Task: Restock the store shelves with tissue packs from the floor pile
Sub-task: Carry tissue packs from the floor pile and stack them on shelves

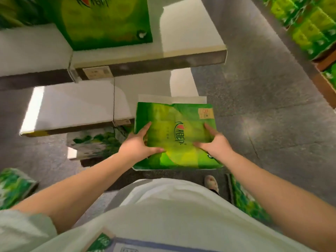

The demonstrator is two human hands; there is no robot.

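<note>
**Head view: pack held over floor**

Grey store floor (254, 106) is seen below white shelves (127, 57). Green tissue pack (174, 135) is gripped at its sides, near the lower shelf's right end, by left hand (136, 144) and right hand (214, 142), fingers and thumbs clamped round it.

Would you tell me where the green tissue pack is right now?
Centre of the head view: the green tissue pack is held between left hand and right hand, beside the lower shelf.

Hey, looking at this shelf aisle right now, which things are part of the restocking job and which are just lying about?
Part of the job:
- green tissue pack, held between left hand and right hand
- upper shelf with a green pack already on it
- lower shelf
- packs on the floor

Just there:
- price label
- stacked green packs across the aisle
- slipper
</note>
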